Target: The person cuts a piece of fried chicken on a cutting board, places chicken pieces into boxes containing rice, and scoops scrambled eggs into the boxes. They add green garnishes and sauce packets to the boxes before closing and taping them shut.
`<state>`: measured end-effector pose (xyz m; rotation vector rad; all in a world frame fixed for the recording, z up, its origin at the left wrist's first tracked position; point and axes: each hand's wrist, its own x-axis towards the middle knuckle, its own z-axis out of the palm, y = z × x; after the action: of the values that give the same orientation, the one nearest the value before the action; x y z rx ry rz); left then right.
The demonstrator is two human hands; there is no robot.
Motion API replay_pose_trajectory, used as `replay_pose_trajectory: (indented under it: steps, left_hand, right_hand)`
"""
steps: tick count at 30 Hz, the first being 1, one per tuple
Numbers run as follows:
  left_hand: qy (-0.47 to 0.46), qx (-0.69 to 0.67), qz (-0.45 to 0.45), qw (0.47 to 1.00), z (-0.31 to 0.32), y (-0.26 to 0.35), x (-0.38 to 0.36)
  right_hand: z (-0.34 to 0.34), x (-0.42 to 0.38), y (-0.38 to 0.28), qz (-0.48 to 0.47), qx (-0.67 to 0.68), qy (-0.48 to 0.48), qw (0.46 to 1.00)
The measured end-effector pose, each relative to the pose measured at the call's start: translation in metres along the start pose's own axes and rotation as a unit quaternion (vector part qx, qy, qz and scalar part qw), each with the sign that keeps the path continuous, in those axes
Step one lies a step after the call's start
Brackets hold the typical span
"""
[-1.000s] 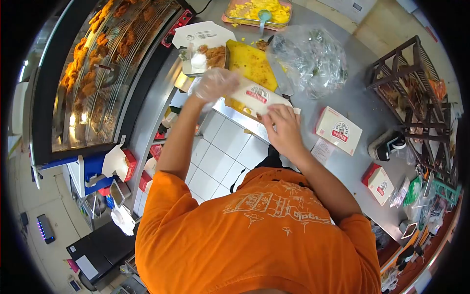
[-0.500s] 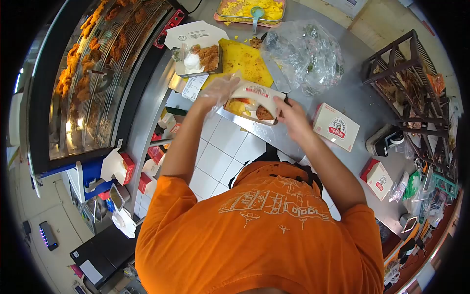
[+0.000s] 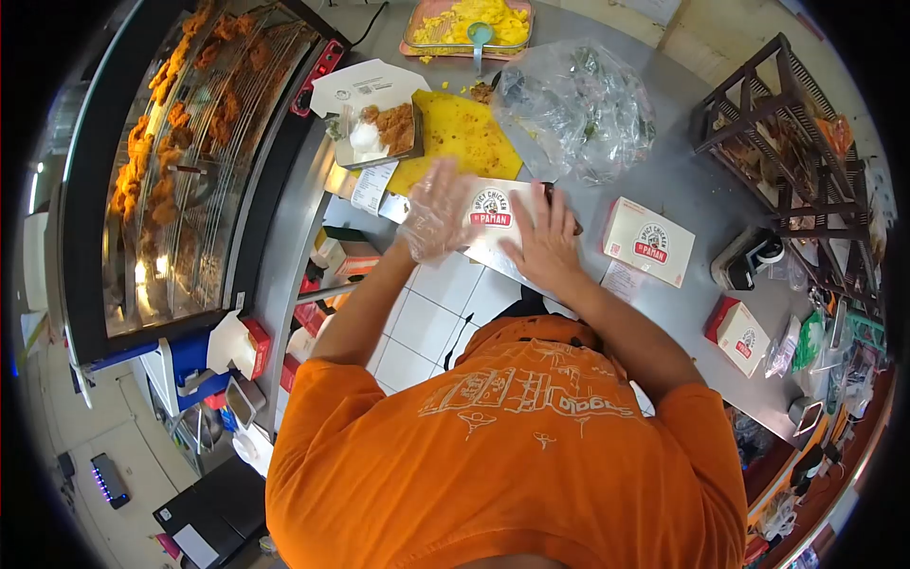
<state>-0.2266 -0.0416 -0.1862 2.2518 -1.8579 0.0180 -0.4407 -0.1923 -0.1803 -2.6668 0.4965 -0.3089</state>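
A white takeaway box (image 3: 492, 216) with a red "Paman" logo lies at the near edge of the counter with its lid down. My left hand (image 3: 439, 212), in a clear plastic glove, rests at the left side of the lid with fingers extended. Spread fingers of my right hand (image 3: 548, 239) lie flat over the lid's right part. The food inside this box is hidden. Beyond my left hand stands an opened box (image 3: 408, 150) holding fried chicken (image 3: 393, 125) and a white rounded mound (image 3: 365, 138).
A yellow cutting board (image 3: 464, 137) and a crumpled plastic bag (image 3: 578, 109) lie behind. At the back is a tray of yellow food (image 3: 464, 24) with a spoon. Another closed box (image 3: 649, 242) sits to the right. A glass chicken display (image 3: 190, 171) borders the left.
The lid of the box between my hands has come down over the food. My hands have gone from holding its sides to lying flat on top.
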Motion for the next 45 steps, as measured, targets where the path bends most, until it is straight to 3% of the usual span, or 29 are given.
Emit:
replay_pose_trajectory:
  steps: [1,2,5,8,12,15,17,18,19,21,23,24,25,26,28,30,31,35,37,39,40,41,42,44,45]
  left_hand:
    - [-0.086,0.025,0.053,0.995,-0.028,0.007,0.013]
    - [-0.170,0.051,0.105,0.978,-0.043,0.011,0.021]
    - [-0.128,0.039,0.128,0.983,-0.029,0.001,0.021]
    - [-0.070,0.092,0.185,0.976,-0.023,-0.003,0.026]
    - [-0.025,0.089,0.236,0.967,-0.024,-0.007,0.026]
    - [-0.081,0.077,0.223,0.968,-0.054,0.012,0.024]
    - [-0.080,0.066,0.222,0.970,-0.051,0.020,0.032]
    - [-0.084,0.063,0.210,0.972,-0.046,0.024,0.038]
    - [-0.102,0.065,0.202,0.972,-0.039,0.033,0.047]
    - [-0.147,0.081,0.172,0.971,-0.035,0.044,0.057]
    - [-0.168,0.078,0.150,0.971,-0.036,0.046,0.064]
    - [-0.183,0.079,0.134,0.971,-0.037,0.045,0.064]
    - [-0.120,0.080,0.171,0.975,-0.032,0.038,0.062]
    - [-0.114,0.069,0.179,0.975,-0.033,0.034,0.062]
    - [-0.096,0.049,0.192,0.975,-0.032,0.033,0.068]
    - [-0.095,0.061,0.201,0.973,-0.034,0.033,0.066]
    - [-0.096,0.067,0.206,0.971,-0.035,0.032,0.065]
    - [-0.081,0.005,0.174,0.981,-0.035,0.032,0.065]
    - [-0.108,-0.049,0.117,0.986,-0.042,0.030,0.069]
    - [-0.092,-0.190,0.042,0.977,-0.036,0.020,0.068]
    - [-0.085,-0.258,0.002,0.962,-0.029,0.010,0.064]
    - [-0.112,-0.320,-0.009,0.941,0.000,-0.022,0.058]
    - [-0.135,-0.375,-0.053,0.916,-0.009,-0.013,0.057]
    - [-0.174,-0.477,-0.135,0.851,-0.039,0.017,0.065]
    - [-0.204,-0.437,-0.088,0.872,-0.037,0.019,0.070]
  right_hand:
    - [-0.014,0.003,0.005,-0.098,-0.050,-0.013,0.994]
    - [-0.014,0.008,0.015,-0.130,-0.047,-0.029,0.990]
    - [-0.019,0.024,0.033,-0.198,-0.055,-0.101,0.973]
    - [0.002,0.032,0.050,-0.258,-0.029,-0.073,0.963]
    - [-0.005,0.029,0.045,-0.262,-0.087,-0.071,0.959]
    - [-0.031,0.022,0.032,-0.239,-0.076,-0.112,0.962]
    - [-0.022,0.014,0.031,-0.226,-0.094,-0.034,0.969]
    - [-0.033,0.004,0.031,-0.205,-0.093,0.012,0.974]
    - [-0.055,-0.013,0.044,-0.103,-0.013,0.074,0.992]
    - [-0.101,-0.052,0.065,0.085,0.153,0.211,0.962]
    - [-0.127,-0.107,0.150,0.305,0.123,0.511,0.794]
    - [-0.144,-0.146,0.194,0.467,-0.053,0.507,0.722]
    - [-0.146,-0.181,0.238,0.501,-0.117,0.508,0.691]
    - [-0.158,-0.198,0.255,0.530,0.089,0.482,0.692]
    - [-0.182,-0.202,0.263,0.552,0.357,0.404,0.636]
    - [-0.194,-0.191,0.258,0.582,0.488,0.318,0.567]
    - [-0.192,-0.193,0.264,0.547,0.546,0.326,0.545]
    - [-0.193,-0.193,0.233,0.373,0.603,0.439,0.552]
    - [-0.155,-0.202,0.232,0.400,0.527,0.459,0.593]
    - [-0.113,-0.205,0.241,0.445,0.423,0.455,0.645]
    - [-0.106,-0.209,0.248,0.467,0.404,0.457,0.640]
    - [-0.112,-0.204,0.246,0.487,0.384,0.458,0.637]
    - [-0.120,-0.198,0.240,0.508,0.366,0.456,0.633]
    - [-0.143,-0.186,0.226,0.538,0.315,0.385,0.680]
    - [-0.144,-0.187,0.228,0.553,0.310,0.344,0.693]
